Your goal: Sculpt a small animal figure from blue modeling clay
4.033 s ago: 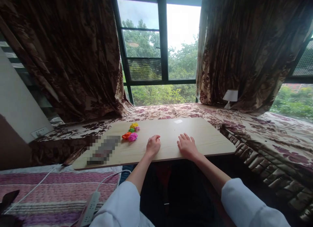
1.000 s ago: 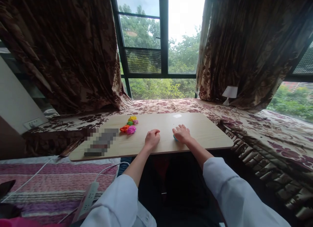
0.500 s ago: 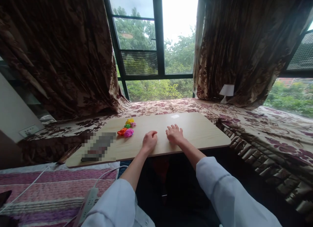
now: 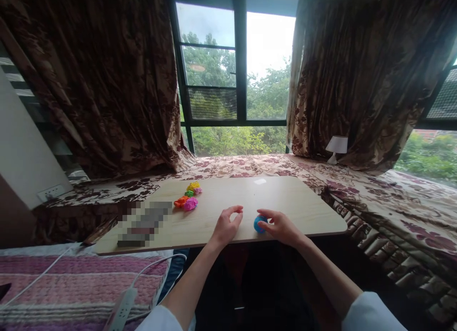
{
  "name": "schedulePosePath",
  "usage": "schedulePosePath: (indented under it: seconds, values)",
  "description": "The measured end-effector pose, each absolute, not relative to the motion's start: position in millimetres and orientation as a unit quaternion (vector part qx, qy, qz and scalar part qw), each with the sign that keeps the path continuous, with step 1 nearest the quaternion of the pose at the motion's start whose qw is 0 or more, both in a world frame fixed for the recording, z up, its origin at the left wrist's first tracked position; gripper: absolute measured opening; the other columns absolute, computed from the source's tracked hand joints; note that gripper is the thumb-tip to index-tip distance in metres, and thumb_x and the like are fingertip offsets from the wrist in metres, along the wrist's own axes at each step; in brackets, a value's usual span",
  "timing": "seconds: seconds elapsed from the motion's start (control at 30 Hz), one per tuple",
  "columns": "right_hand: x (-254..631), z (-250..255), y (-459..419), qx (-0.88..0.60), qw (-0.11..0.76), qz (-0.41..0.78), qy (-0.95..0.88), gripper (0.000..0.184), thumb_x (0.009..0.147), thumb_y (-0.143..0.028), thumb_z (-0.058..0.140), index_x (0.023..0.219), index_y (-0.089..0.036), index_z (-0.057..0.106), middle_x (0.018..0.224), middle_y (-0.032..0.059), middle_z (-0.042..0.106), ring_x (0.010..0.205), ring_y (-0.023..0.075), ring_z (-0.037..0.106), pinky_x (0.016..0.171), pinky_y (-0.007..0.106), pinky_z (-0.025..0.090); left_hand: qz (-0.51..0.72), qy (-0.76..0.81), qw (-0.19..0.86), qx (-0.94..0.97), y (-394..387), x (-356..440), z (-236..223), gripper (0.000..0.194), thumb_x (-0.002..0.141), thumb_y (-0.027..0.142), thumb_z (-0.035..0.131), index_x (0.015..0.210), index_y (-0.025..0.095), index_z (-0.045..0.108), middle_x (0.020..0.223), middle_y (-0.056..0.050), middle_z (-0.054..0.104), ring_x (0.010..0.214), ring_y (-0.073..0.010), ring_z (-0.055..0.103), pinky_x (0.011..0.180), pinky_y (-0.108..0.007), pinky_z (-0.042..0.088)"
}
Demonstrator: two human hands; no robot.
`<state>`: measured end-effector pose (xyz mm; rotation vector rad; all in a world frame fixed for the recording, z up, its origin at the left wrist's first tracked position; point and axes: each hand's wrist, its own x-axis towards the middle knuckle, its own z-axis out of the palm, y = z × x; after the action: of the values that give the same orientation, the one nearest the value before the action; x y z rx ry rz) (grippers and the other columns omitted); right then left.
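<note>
"Fingers and thumb apart on the left hand (image 4: 226, 225)?"

"Yes! The right hand (image 4: 283, 228) has its fingers closed on the blue ball (image 4: 257, 224), near the front of the table (image 4: 303, 209)."

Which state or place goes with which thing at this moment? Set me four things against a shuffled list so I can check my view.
1. Blue ball
2. Left hand
3. White lamp
4. Orange piece

A. On the floral cloth, by a curtain
B. Beside the larger pink piece, on the table
C. Between the thumb and fingers of the right hand
D. Open, with nothing in its grasp

Pairs: 1-C; 2-D; 3-A; 4-B
</note>
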<state>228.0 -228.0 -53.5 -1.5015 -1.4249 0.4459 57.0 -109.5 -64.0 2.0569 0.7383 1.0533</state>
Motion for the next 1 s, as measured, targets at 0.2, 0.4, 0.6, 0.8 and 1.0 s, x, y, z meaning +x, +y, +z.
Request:
schedulePosePath:
  seconds: [0.2, 0.4, 0.6, 0.8, 1.0]
  values:
    - [203.5, -59.6, -171.1, -0.548, 0.609, 0.255, -0.514, 0.032, 0.088, -0.038, 0.054, 0.108, -0.012, 0.059, 0.098, 0.0079, 0.068, 0.086, 0.0178, 0.066, 0.076, 0.037, 0.054, 0.401, 0.229, 0.396, 0.793, -113.4, 55.1, -50.6, 0.042, 0.074, 0.031, 0.064, 0.115, 0.024, 0.059, 0.112, -0.006, 0.065, 0.095, -0.0186, 0.063, 0.087, -0.034, 0.047]
    - [193.3, -63.0, -170.2, -0.505, 0.636, 0.277, -0.514, 0.041, 0.080, -0.037, 0.059, 0.116, -0.019, 0.058, 0.111, 0.0081, 0.065, 0.088, 0.0196, 0.066, 0.073, 0.035, 0.055, 0.416, 0.239, 0.454, 0.751, -94.7, 55.4, -57.0, 0.045, 0.078, 0.038, 0.057, 0.118, 0.017, 0.054, 0.101, -0.008, 0.069, 0.092, -0.0189, 0.065, 0.081, -0.031, 0.051]
    - [187.9, -65.6, -173.2, -0.506, 0.627, 0.240, -0.541, 0.038, 0.072, -0.029, 0.064, 0.109, -0.020, 0.061, 0.100, 0.0060, 0.069, 0.084, 0.0191, 0.065, 0.074, 0.035, 0.053, 0.413, 0.236, 0.480, 0.737, -94.4, 49.4, -56.4, 0.040, 0.080, 0.043, 0.054, 0.109, 0.017, 0.060, 0.103, -0.007, 0.070, 0.096, -0.0194, 0.064, 0.085, -0.030, 0.048]
    - [185.0, -72.4, -170.4, -0.534, 0.609, 0.194, -0.554, 0.050, 0.069, -0.025, 0.066, 0.117, -0.020, 0.056, 0.086, 0.0027, 0.067, 0.073, 0.0161, 0.063, 0.066, 0.030, 0.053, 0.411, 0.229, 0.481, 0.740, -97.0, 50.2, -57.0, 0.040, 0.080, 0.043, 0.055, 0.109, 0.016, 0.061, 0.104, -0.007, 0.070, 0.096, -0.0192, 0.064, 0.087, -0.030, 0.048]
    - [182.9, -74.1, -171.6, -0.558, 0.601, 0.139, -0.556, 0.038, 0.071, -0.031, 0.066, 0.108, -0.022, 0.062, 0.105, 0.0062, 0.062, 0.084, 0.0172, 0.061, 0.065, 0.028, 0.052, 0.402, 0.218, 0.479, 0.749, -100.9, 53.0, -57.9, 0.039, 0.076, 0.045, 0.059, 0.104, 0.017, 0.063, 0.101, -0.005, 0.071, 0.094, -0.0195, 0.064, 0.084, -0.029, 0.049]
